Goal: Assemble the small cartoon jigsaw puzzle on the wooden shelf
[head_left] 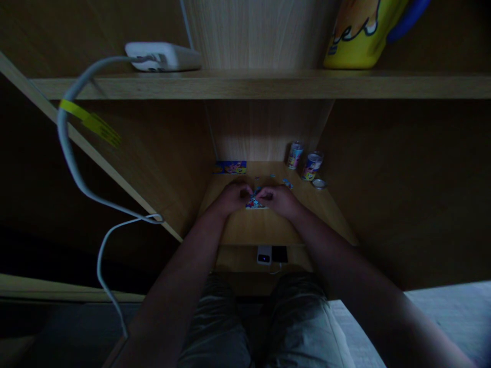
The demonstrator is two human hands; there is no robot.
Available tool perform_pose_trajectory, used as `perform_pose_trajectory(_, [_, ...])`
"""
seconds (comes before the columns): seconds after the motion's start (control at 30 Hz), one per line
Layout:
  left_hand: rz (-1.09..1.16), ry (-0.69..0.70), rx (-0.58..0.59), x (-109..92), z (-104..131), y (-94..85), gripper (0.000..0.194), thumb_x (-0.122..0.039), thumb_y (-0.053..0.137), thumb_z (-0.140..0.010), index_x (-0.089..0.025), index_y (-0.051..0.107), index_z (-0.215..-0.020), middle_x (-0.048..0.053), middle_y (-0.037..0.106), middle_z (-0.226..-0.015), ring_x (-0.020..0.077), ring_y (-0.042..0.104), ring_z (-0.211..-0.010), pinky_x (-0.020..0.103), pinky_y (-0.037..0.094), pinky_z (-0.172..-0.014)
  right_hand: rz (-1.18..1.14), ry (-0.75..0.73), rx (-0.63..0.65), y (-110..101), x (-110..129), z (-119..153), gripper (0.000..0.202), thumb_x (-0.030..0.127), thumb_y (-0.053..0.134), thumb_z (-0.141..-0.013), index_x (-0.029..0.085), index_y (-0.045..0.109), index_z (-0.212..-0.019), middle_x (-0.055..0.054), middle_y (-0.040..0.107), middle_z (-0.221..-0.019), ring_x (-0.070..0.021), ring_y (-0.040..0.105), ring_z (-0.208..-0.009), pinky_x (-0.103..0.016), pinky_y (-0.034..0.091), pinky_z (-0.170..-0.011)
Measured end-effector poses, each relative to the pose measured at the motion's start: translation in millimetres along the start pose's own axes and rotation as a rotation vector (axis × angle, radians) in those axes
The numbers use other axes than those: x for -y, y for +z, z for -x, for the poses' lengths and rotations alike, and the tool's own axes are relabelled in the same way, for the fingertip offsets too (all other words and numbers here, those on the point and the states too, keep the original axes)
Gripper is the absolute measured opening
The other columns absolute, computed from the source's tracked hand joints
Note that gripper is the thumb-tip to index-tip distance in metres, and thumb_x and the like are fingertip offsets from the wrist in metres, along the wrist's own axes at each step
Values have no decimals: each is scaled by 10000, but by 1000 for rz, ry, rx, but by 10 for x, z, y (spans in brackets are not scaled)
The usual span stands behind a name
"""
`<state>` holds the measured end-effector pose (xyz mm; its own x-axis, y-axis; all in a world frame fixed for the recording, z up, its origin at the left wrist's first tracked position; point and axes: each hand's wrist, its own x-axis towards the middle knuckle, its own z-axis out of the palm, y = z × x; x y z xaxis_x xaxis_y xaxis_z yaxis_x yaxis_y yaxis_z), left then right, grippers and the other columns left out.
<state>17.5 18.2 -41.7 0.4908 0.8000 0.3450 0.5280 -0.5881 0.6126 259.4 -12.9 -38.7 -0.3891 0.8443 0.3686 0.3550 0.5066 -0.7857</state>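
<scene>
Between my hands lies a small, partly joined jigsaw puzzle [256, 203] in blue, white and red, its upper part partly covered by my fingers. My left hand [233, 198] is closed at its left side, thumb and fingertips pinched on its edge. From the right, my right hand [281, 199] is closed too, its fingertips pressed together on the puzzle's pieces. Exactly which piece each hand grips is too small to make out. Several loose puzzle pieces [287, 183] lie just beyond my right hand.
A colourful picture card [230, 167] stands at the back left of the desk [261, 230]. Two printed cans [295, 155] and a round lid [318, 184] are at back right. A shelf [245, 84] overhead bears a white charger [163, 56] and a yellow mug [353, 41]; a cable [72, 153] hangs left.
</scene>
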Motion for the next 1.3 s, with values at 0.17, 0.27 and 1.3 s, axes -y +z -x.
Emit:
perform_pose_trajectory(0.17, [11, -2, -5, 7, 7, 10, 80, -192, 726, -908, -226, 794, -933, 29, 815, -916, 184, 736, -828, 295, 560, -787, 11, -11, 1, -6, -8, 8, 62, 310, 863, -900, 253, 873, -879, -11, 837, -802, -169, 727, -691, -271, 525, -672])
perform_pose_trajectory(0.27, [28, -5, -9, 6, 10, 13, 96, -169, 720, -903, -226, 795, -925, 28, 813, -910, 182, 737, -818, 294, 561, -788, 25, -28, 6, -7, -18, 9, 48, 298, 853, -910, 262, 876, -889, -13, 846, -830, -175, 740, -713, -278, 538, -694])
perform_pose_trajectory(1.3, [-12, 0, -125, -32, -14, -18, 165, -115, 681, -906, -220, 796, -961, 62, 834, -1011, 222, 770, -950, 361, 612, -948, 327, -248, 75, -18, -82, -24, 88, 189, 807, -983, 259, 835, -937, -35, 800, -996, -197, 739, -920, -322, 537, -853])
